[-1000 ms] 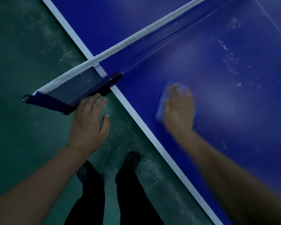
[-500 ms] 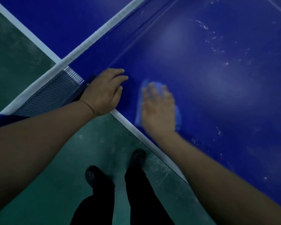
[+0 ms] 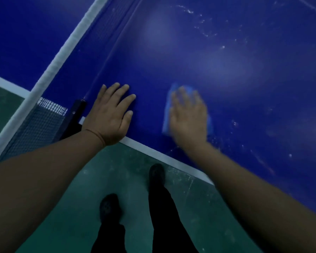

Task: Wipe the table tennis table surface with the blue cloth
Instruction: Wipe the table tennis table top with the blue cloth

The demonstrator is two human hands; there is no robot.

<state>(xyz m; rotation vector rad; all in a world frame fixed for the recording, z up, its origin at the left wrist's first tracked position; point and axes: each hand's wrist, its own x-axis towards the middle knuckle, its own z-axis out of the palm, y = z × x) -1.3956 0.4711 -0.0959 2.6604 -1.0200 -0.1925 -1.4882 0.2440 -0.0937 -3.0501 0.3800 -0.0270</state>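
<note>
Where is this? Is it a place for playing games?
Probably an indoor sports hall or games room. There is a blue table tennis table with white edge lines, a net stretched across it, and a green sports floor underneath. The right hand presses a blue cloth on it.

Under me the floor (image 3: 77, 189) is dull green, scuffed with pale scratches and dusty marks that gather thickest close to my shoes (image 3: 156, 173). The light is dim and bluish, leaving soft pale patches of glare higher up in my view. My dark trouser legs (image 3: 168, 221) run down to the bottom edge of sight.
</note>
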